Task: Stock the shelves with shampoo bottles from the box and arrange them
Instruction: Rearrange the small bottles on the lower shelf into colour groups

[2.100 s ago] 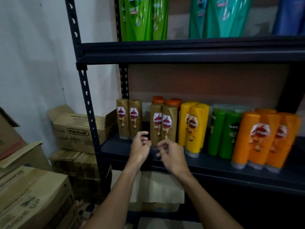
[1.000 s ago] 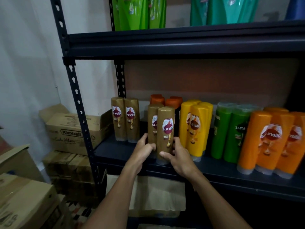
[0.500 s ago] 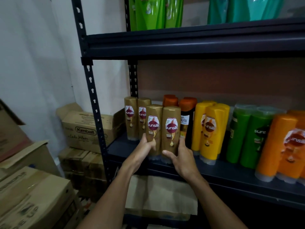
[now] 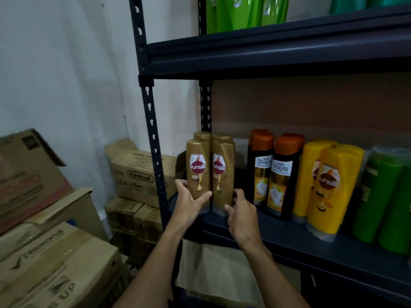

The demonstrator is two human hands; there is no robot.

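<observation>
Two gold Sunsilk bottles stand side by side at the left end of the dark shelf point(image 4: 289, 243), in front of two more gold ones. My left hand point(image 4: 189, 202) grips the left gold bottle point(image 4: 198, 165) near its base. My right hand point(image 4: 241, 210) grips the right gold bottle point(image 4: 223, 167) at its lower right side. Both bottles are upright, labels facing me.
Right of them stand two black Shayla bottles point(image 4: 270, 174) with orange caps, yellow bottles point(image 4: 327, 185) and green bottles point(image 4: 387, 201). Green bottles point(image 4: 244, 10) fill the shelf above. Cardboard boxes point(image 4: 142, 174) are stacked left of the rack post point(image 4: 153, 138).
Both hands slid the two front gold bottles leftward, now directly in front of the rear gold pair. A gap opened, exposing the black Shayla bottles. The view shifted left.
</observation>
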